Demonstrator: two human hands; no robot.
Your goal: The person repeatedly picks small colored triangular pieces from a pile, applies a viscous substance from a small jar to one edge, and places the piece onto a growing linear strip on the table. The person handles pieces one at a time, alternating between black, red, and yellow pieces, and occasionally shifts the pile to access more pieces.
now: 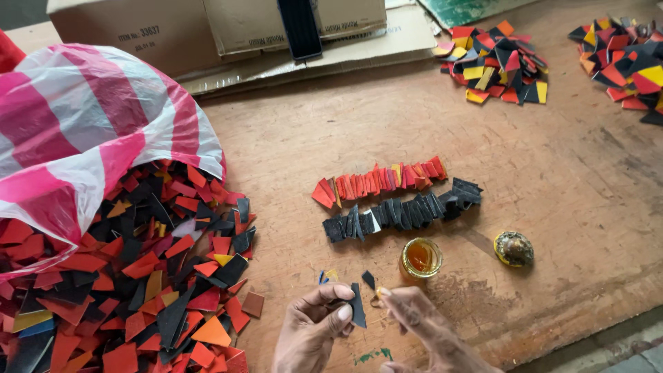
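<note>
My left hand [312, 330] pinches a small black triangular piece [357, 306] upright between thumb and fingers near the table's front edge. My right hand [423, 330] is beside it, fingertips touching the piece's right side; whether it holds anything is unclear. Just beyond stands an open little jar of amber glue [420, 257], with its round lid [513, 249] lying to the right. Behind the jar lie two overlapping rows of pieces: a red row [380, 181] and a black row [404, 211].
A pink-and-white striped plastic bag [90, 131] spills a large heap of red, black and orange pieces [138, 276] at left. Two more mixed piles [497, 63] [625, 59] lie at the back right. Cardboard boxes [207, 31] stand at the back. A few scraps [328, 276] lie near my hands.
</note>
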